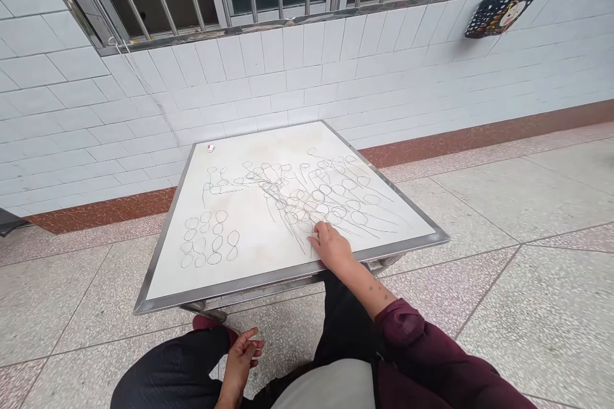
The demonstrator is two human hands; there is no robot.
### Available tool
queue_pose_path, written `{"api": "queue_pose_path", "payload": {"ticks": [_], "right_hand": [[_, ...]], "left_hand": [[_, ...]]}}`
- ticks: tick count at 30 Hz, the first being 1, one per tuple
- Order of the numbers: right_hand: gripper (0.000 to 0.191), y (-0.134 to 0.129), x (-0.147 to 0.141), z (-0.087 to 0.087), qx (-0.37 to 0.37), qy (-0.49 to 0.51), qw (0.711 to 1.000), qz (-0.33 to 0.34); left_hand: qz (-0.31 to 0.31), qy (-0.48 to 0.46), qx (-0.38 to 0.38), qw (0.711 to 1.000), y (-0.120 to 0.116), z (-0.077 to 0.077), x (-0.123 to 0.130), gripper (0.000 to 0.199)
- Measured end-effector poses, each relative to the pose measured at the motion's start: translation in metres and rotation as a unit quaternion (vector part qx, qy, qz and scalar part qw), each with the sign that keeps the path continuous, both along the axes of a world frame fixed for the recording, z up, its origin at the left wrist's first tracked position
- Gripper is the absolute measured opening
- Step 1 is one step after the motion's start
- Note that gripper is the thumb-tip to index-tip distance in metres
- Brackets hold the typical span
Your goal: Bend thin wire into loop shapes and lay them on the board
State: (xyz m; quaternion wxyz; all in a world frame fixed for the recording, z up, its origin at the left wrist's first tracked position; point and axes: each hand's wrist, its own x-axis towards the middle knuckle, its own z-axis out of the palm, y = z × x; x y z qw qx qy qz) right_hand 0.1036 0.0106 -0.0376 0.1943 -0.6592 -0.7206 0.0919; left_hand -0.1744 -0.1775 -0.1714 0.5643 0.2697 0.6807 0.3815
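Note:
My right hand (330, 245) reaches over the near edge of the white-topped table (259, 255), at the front of a loose pile of thin dark wires with round loops (322, 195). Its fingers are bent and its thumb stands apart; I see nothing held between them. The fingertips are close to the wire ends, and whether they touch a wire I cannot tell. Low over my lap is my left hand (244, 354), palm partly turned up, fingers loosely curved and apart, with nothing visible in it. Several figure-eight wire pieces (217, 243) lie in rows on the table's left side.
A small red-and-white object (210, 148) sits at the table's far left corner. The table has a metal rim (288, 281). Behind it rises a white tiled wall (268, 86) with barred windows. A patterned bag (499, 15) hangs at the right.

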Motion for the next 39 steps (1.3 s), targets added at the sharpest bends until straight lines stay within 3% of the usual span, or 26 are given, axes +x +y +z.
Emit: {"api": "queue_pose_path", "payload": {"ticks": [6,11,15,17,18,19,21,23,24,26,28,32,39], "right_hand": [[0.008,0.004,0.008,0.006,-0.049,-0.001,0.998,-0.029],[0.009,0.0,0.01,0.009,-0.048,0.038,0.997,-0.055],[0.01,-0.01,0.009,0.025,-0.04,0.101,0.993,-0.045],[0.01,-0.021,0.004,0.037,-0.062,0.174,0.983,0.009],[0.013,-0.028,-0.001,0.044,-0.093,0.238,0.965,0.053],[0.016,-0.036,-0.008,0.05,-0.148,0.346,0.921,0.105],[0.023,-0.054,-0.022,0.063,-0.3,0.538,0.767,0.182],[0.026,-0.072,-0.036,0.071,-0.419,0.627,0.623,0.208],[0.027,-0.08,-0.042,0.074,-0.462,0.647,0.569,0.209],[0.026,-0.092,-0.051,0.076,-0.517,0.667,0.499,0.197],[0.023,-0.099,-0.057,0.074,-0.542,0.674,0.467,0.182],[0.024,-0.104,-0.066,0.067,-0.57,0.676,0.438,0.165],[0.024,-0.111,-0.075,0.061,-0.561,0.688,0.435,0.152]], "left_hand": [[0.004,0.006,0.002,1.0,0.001,0.009,0.005,0.057],[0.005,0.011,0.027,1.0,-0.003,0.023,0.013,0.057],[-0.015,-0.001,0.051,0.999,0.003,0.051,0.021,0.057],[-0.03,-0.017,0.072,0.997,0.012,0.075,0.026,0.058],[-0.037,-0.026,0.09,0.995,0.019,0.089,0.029,0.057],[-0.043,-0.035,0.11,0.992,0.026,0.105,0.032,0.055],[-0.041,-0.047,0.15,0.987,0.04,0.139,0.038,0.05],[-0.021,-0.067,0.223,0.972,0.05,0.169,0.045,0.043],[-0.016,-0.094,0.251,0.963,0.053,0.18,0.049,0.042],[-0.009,-0.139,0.276,0.951,0.053,0.194,0.058,0.042],[0.002,-0.17,0.281,0.945,0.048,0.197,0.065,0.045],[0.052,-0.184,0.284,0.94,0.036,0.189,0.067,0.046],[0.082,-0.173,0.309,0.932,0.029,0.187,0.062,0.046]]}}
